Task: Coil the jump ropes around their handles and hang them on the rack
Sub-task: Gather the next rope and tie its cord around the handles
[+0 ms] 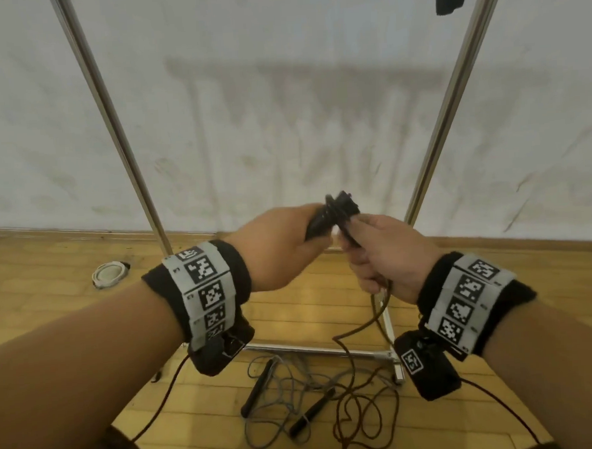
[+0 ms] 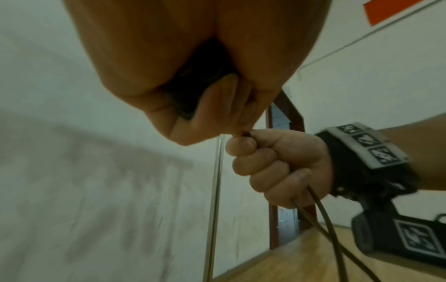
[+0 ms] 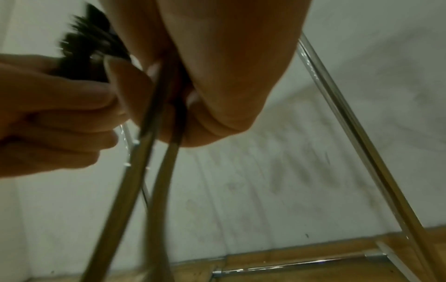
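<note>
The left hand (image 1: 272,249) grips the black handles (image 1: 335,212) of a brown jump rope (image 1: 368,327), fingers curled around them; their long axis runs from the palm up and to the right, free ends pointing toward the rack (image 1: 452,89). The right hand (image 1: 385,250) closes around two strands of that rope just beside the handles, and the strands drop from the fist to loose loops on the wooden floor (image 1: 51,288). A second, grey jump rope (image 1: 279,390) lies tangled on the floor by the rack's base, its black handles slanting lower left to upper right. The wristbands (image 1: 205,291) carry square black-and-white codes; no writing is readable.
</note>
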The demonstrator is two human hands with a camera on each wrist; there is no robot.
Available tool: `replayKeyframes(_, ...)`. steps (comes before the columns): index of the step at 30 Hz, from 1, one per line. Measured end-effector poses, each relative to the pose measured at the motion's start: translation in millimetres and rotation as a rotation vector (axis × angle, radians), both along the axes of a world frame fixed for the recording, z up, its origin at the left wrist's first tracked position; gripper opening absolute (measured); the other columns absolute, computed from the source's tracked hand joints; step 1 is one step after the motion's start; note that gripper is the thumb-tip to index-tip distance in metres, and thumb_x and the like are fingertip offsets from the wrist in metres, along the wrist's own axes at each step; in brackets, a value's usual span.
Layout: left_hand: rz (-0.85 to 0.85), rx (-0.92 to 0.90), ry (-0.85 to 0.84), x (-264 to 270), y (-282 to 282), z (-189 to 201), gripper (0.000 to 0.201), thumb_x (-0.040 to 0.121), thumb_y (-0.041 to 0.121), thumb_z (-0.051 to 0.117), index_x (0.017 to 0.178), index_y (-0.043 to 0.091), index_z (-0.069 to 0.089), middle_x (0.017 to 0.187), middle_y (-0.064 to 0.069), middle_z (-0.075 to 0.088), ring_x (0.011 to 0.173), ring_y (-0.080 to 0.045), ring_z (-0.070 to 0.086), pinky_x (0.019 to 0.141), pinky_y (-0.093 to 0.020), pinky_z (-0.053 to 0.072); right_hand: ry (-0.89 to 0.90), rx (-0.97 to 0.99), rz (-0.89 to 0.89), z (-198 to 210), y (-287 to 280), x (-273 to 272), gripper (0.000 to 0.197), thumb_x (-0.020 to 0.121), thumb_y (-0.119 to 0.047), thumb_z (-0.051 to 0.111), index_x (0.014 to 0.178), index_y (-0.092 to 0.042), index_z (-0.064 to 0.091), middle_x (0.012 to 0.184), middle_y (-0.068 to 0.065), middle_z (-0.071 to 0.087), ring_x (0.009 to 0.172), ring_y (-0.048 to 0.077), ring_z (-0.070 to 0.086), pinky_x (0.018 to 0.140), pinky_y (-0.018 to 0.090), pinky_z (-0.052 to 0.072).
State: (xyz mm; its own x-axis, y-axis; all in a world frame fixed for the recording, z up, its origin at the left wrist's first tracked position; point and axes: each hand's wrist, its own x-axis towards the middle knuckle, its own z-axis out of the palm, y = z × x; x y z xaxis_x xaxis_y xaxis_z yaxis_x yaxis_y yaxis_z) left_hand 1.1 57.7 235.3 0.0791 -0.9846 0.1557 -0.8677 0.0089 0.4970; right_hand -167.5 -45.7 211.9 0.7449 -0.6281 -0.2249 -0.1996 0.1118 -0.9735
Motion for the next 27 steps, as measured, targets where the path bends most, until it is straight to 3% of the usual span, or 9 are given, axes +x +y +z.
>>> replayKeyframes(5, 0.290, 0.162, -0.134, 31, -11, 1, 0.010, 0.108, 0.026, 0.050, 0.099, 0.028, 0.055, 0.078, 0.008, 0.054, 0.064, -0.005, 0.050, 0.052, -0.021, 0.032, 0.491, -0.669, 0.282, -1, 24, 1, 0.033, 0.107, -0.045, 0.038, 0.097, -0.024, 0.061, 0.073, -0.006, 0.056, 0.055, 0.008, 0.051, 0.051, 0.025, 0.041)
replayKeyframes(8, 0.229, 0.425, -0.385, 23, -9, -12, 0.017, 0.108, 0.018, 0.049, 0.122, 0.024, 0.058, 0.086, 0.005, 0.057, 0.070, -0.010, 0.054, 0.056, -0.025, 0.037, 0.566, -1.041, 0.472, 15, 34, 4, 0.031, 0.107, -0.044, 0.038, 0.097, -0.025, 0.060, 0.083, -0.007, 0.060, 0.074, 0.011, 0.056, 0.067, 0.032, 0.046)
replayKeyframes(10, 0.106, 0.547, -0.519, 6, -8, -20, 0.014, 0.107, 0.015, 0.051, 0.112, 0.027, 0.057, 0.088, 0.005, 0.060, 0.070, -0.012, 0.055, 0.062, -0.027, 0.042, 0.539, -1.125, 0.470, 28, 31, 3, 0.030, 0.107, -0.044, 0.039, 0.098, -0.029, 0.064, 0.082, -0.009, 0.061, 0.075, 0.008, 0.056, 0.072, 0.033, 0.048)
replayKeyframes(12, -0.019, 0.578, -0.585, -12, -5, -21, 0.013, 0.108, 0.018, 0.052, 0.099, 0.027, 0.052, 0.083, 0.006, 0.056, 0.066, -0.011, 0.052, 0.061, -0.026, 0.041, 0.478, -1.105, 0.399, 37, 21, -3, 0.029, 0.104, -0.044, 0.045, 0.097, -0.029, 0.069, 0.083, -0.009, 0.064, 0.077, 0.007, 0.057, 0.075, 0.031, 0.049)
replayKeyframes(15, -0.176, 0.442, -0.542, -26, 1, -13, 0.006, 0.110, 0.035, 0.049, 0.107, 0.033, 0.054, 0.077, 0.011, 0.052, 0.064, -0.007, 0.049, 0.053, -0.023, 0.033, 0.369, -0.946, 0.259, 43, -2, -16, 0.025, 0.095, -0.049, 0.062, 0.091, -0.028, 0.075, 0.078, -0.006, 0.069, 0.071, 0.009, 0.061, 0.075, 0.031, 0.051)
replayKeyframes(18, -0.229, 0.269, -0.453, -28, 7, -2, 0.023, 0.108, 0.046, 0.049, 0.088, 0.035, 0.044, 0.072, 0.010, 0.054, 0.063, -0.007, 0.052, 0.054, -0.022, 0.032, 0.190, -0.592, 0.155, 34, -8, -25, 0.051, 0.078, -0.060, 0.066, 0.090, -0.011, 0.073, 0.067, 0.007, 0.063, 0.058, 0.021, 0.056, 0.061, 0.028, 0.051)
replayKeyframes(20, -0.174, 0.169, -0.357, -25, 7, 3, 0.033, 0.105, 0.050, 0.053, 0.078, 0.034, 0.044, 0.065, 0.009, 0.053, 0.056, -0.005, 0.050, 0.051, -0.020, 0.030, 0.081, -0.384, 0.107, 24, -9, -23, 0.057, 0.084, -0.050, 0.066, 0.096, 0.006, 0.065, 0.078, 0.018, 0.062, 0.065, 0.030, 0.055, 0.058, 0.031, 0.050)
replayKeyframes(23, -0.060, 0.104, -0.215, -16, 4, 6, 0.037, 0.103, 0.046, 0.058, 0.070, 0.032, 0.048, 0.058, 0.006, 0.054, 0.050, -0.004, 0.049, 0.049, -0.021, 0.030, 0.029, -0.205, 0.054, 11, -6, -14, 0.027, 0.104, -0.015, 0.054, 0.105, 0.010, 0.063, 0.075, 0.018, 0.051, 0.056, 0.023, 0.039, 0.052, 0.032, 0.040)
replayKeyframes(27, 0.116, 0.080, -0.093, 1, -4, 6, 0.027, 0.099, 0.034, 0.063, 0.075, 0.023, 0.062, 0.067, 0.004, 0.068, 0.055, -0.007, 0.057, 0.052, -0.025, 0.040, 0.123, -0.146, 0.106, 1, 3, -8, 0.038, 0.110, -0.033, 0.040, 0.092, -0.006, 0.059, 0.062, 0.003, 0.034, 0.051, 0.017, 0.028, 0.048, 0.031, 0.029)
